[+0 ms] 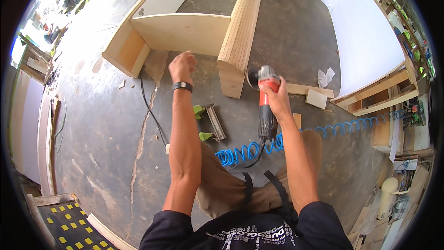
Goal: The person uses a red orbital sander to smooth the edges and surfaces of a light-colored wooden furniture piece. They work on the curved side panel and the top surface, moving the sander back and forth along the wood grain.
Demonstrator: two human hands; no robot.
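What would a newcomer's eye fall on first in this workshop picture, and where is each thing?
Probably first comes the red and black angle grinder near the centre, gripped in the person's right hand. Next is the bright blue coiled hose, stretching from below the grinder toward the right side. The large pale wooden frame at the upper middle and the big white panel at the upper right also stand out.
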